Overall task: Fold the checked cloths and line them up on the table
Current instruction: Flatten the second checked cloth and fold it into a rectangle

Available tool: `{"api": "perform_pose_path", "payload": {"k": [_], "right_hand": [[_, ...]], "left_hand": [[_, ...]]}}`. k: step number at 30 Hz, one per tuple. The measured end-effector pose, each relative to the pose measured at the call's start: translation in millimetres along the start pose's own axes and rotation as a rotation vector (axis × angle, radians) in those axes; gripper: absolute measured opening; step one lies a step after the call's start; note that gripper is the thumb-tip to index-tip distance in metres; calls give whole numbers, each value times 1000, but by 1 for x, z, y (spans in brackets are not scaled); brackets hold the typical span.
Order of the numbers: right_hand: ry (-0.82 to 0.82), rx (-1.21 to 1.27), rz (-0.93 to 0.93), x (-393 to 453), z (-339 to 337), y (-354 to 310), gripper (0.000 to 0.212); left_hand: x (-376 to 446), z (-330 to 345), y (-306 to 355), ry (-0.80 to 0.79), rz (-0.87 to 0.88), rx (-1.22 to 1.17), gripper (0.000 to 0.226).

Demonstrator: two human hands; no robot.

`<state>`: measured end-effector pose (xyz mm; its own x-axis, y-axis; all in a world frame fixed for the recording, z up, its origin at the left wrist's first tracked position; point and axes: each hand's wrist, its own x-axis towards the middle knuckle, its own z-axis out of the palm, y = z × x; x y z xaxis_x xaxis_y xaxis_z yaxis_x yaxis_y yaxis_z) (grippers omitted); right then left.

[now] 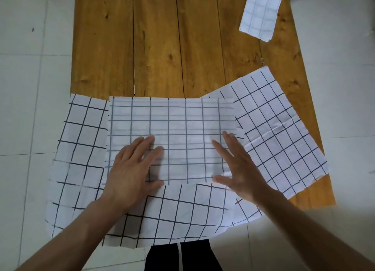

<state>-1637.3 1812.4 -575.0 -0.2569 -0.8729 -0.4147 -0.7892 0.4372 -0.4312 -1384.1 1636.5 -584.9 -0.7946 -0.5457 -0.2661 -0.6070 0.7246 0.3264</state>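
The bare table (154, 47) in the upper middle of the frame is free for my hands. Only the small folded cloth (260, 16) at upper right stands there.

We press our left hand (133, 170) and right hand (236, 169) flat on the folded-over checked cloth (178, 120); a small folded cloth (260, 17) lies at one o'clock on the wooden table (154, 47).

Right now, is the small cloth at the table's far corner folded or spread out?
Folded: the small cloth is a compact rectangle, far smaller than the spread cloth.
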Motion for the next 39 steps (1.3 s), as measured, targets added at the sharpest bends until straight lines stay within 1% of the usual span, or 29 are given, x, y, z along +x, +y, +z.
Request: {"api": "perform_pose_path", "payload": {"k": [7, 15, 20, 22, 23, 26, 28, 30, 33, 36, 39], "right_hand": [[-93, -112, -46, 2, -17, 14, 107], [-145, -219, -38, 6, -27, 16, 117], [-160, -344, -23, 10, -30, 12, 123], [-139, -372, -12, 10, -28, 6, 119], [-109, -341, 1, 11, -27, 2, 114], [36, -157, 49, 13, -22, -19, 91], [105, -40, 43, 17, -17, -38, 83], [101, 7, 18, 19, -9, -56, 80], [44, -40, 14, 21, 4, -72, 82], [34, -73, 46, 21, 12, -76, 83], [54, -68, 50, 20, 15, -73, 85]], "left_hand": [[-1, -15, -20, -76, -62, 16, 102], [-7, -33, -41, -164, -67, 57, 108], [-8, -44, -49, -223, -59, 115, 113], [-6, -47, -48, -254, -51, 148, 113], [-5, -48, -46, -260, -46, 163, 113], [-7, -47, -44, -275, -19, 212, 113], [-10, -46, -43, -264, -8, 220, 113], [-10, -46, -40, -279, 3, 241, 112], [-9, -46, -34, -339, -11, 310, 114], [-11, -43, -29, -365, -24, 378, 121], [-11, -41, -27, -364, -29, 398, 121]]}}
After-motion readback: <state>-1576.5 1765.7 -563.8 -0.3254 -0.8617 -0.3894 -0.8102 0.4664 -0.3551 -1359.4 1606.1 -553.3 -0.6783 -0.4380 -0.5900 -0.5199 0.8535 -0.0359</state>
